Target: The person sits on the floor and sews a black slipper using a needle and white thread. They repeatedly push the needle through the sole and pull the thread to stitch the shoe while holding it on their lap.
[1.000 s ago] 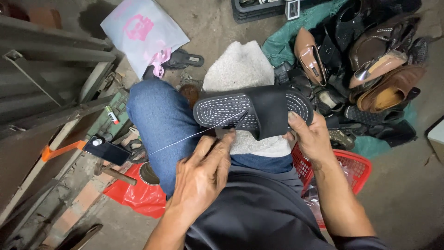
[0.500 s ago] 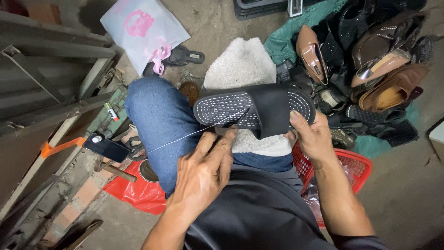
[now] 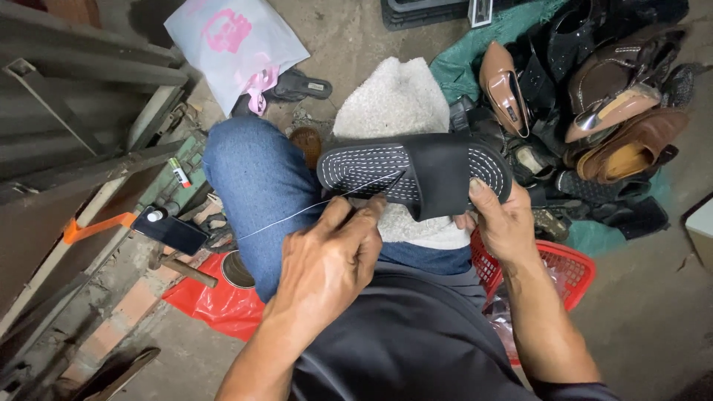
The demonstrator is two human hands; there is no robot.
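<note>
Black slide sandal (image 3: 416, 174), white-stitched sole, gripped by right hand (image 3: 505, 223); left hand (image 3: 327, 260) pinches thread (image 3: 297, 214).

Left hand (image 3: 330, 256) fingers pinched together, knuckles up; right hand (image 3: 501, 219) curled in grip.

Single view only, a head-worn camera, so no overlap with a second view to note. It looks steeply down from above the person's own lap, facing forward and down over the chest and both forearms. Close range: left hand (image 3: 327, 256) and right hand (image 3: 505, 223) sit mid-frame, with a black slide sandal (image 3: 416, 174) just beyond them. The concrete floor (image 3: 349, 37) fills the top edge, farther off. A pile of shoes (image 3: 594, 111) lies upper right, and metal frames (image 3: 89, 111) run along the left.
</note>
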